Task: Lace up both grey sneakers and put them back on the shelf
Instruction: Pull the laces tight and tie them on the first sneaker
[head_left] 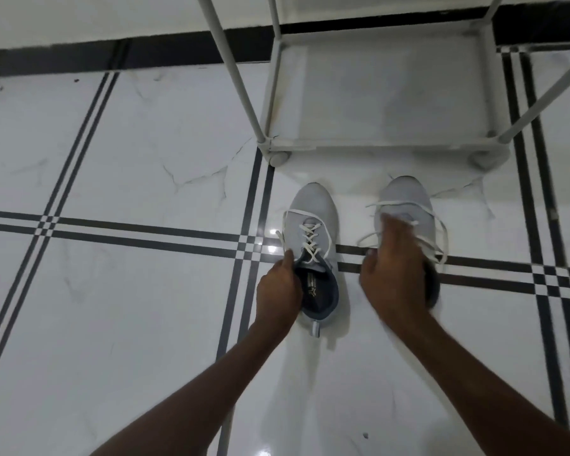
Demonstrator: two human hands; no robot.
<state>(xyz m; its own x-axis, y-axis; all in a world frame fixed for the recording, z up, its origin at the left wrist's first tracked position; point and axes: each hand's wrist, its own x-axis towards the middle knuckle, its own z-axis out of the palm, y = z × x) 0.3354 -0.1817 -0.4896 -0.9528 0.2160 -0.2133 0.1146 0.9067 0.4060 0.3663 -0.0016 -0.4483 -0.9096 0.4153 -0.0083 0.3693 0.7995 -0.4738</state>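
Note:
Two grey sneakers with white laces stand on the tiled floor, toes pointing at the shelf. The left sneaker (313,225) is laced in crosses, its dark collar open toward me. My left hand (278,284) grips the left side of that collar. The right sneaker (405,200) has loose lace ends spilling over both sides. My right hand (390,271) covers its tongue and opening, fingers closed on the shoe; the hand is motion-blurred. The white shelf (375,144) stands just beyond the toes, its lowest tier bare.
The shelf's white posts (234,70) rise at an angle above the sneakers. A dark skirting strip (79,57) runs along the wall behind. The glossy white floor (129,307) has dark grid lines.

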